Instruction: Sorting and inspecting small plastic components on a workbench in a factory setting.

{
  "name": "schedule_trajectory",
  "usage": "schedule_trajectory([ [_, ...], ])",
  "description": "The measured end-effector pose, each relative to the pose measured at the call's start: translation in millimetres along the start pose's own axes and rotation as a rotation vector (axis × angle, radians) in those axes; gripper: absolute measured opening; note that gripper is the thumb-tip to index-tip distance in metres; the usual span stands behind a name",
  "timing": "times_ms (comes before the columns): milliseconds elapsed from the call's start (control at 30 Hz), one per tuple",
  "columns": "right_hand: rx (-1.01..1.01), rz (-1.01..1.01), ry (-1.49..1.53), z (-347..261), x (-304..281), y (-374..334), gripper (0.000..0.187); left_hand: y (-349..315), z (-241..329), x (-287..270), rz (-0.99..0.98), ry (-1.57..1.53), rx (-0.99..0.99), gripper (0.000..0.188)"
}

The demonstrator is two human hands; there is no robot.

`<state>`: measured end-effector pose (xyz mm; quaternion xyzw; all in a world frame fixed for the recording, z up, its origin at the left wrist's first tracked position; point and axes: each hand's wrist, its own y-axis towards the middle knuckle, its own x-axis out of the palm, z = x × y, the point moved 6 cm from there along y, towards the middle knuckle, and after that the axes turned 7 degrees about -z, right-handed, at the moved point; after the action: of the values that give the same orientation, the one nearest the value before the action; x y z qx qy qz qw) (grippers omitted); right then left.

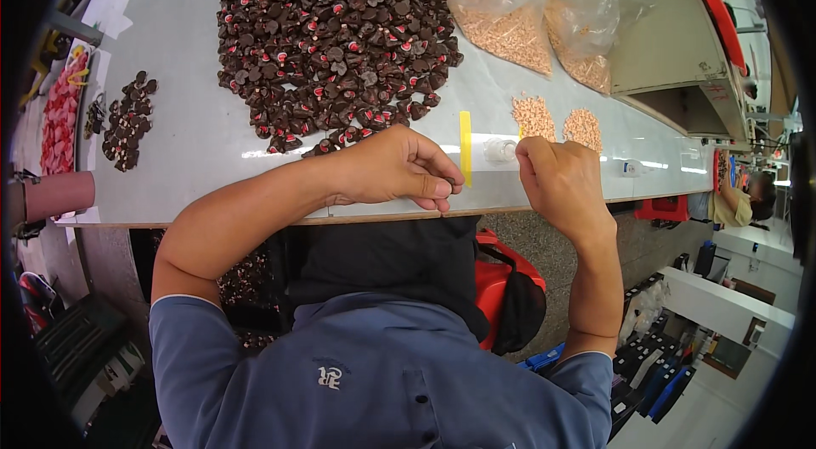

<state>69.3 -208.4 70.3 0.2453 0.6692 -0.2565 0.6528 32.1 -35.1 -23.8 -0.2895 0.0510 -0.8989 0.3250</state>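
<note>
My left hand (395, 169) is just above the table's near edge, fingers curled and thumb pressed in. Between the fingertips is a small dark part, mostly hidden, like those in the big pile. My right hand (563, 187) is closed, its knuckles up, beside two small heaps of tiny beige pieces (583, 128). Whatever its fingers pinch is hidden. Between the hands lie a strip of yellow tape (465, 147) and a small clear round container (500, 150). Beyond my left hand spreads a large pile of dark brown knob-like parts (340, 41), many with red spots.
Clear plastic bags of beige pieces (501, 24) stand at the back right, near a beige metal box (671, 33). A smaller cluster of dark parts (129, 122) lies at the left. A small white bottle (630, 168) lies right of my right hand. Another person (735, 198) sits far right.
</note>
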Motion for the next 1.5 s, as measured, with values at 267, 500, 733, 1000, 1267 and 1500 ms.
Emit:
schedule_trajectory([
  [267, -0.012, 0.254, 0.327, -33, -16, -16, 0.016, 0, -3, -4, 0.054, -0.033, -0.018, 0.028],
  [500, 0.030, 0.331, 0.550, -48, 11, -20, 0.020, 1, 2, -1, 0.070, -0.018, -0.050, 0.028],
  [733, 0.003, 0.360, 0.542, -53, 13, -12, 0.019, 0, 0, -3, 0.073, -0.026, -0.040, 0.029],
  [1000, -0.036, 0.397, 0.470, -60, 16, -10, 0.019, 0, -1, -3, 0.093, -0.033, -0.031, 0.028],
  [1267, 0.062, 0.478, 0.629, -42, 26, -29, 0.014, 3, -5, -4, 0.094, -0.023, -0.002, 0.025],
  [1500, 0.748, 0.793, 0.802, 77, 47, -116, 0.011, 0, -3, -2, 0.162, -0.011, -0.047, 0.023],
])
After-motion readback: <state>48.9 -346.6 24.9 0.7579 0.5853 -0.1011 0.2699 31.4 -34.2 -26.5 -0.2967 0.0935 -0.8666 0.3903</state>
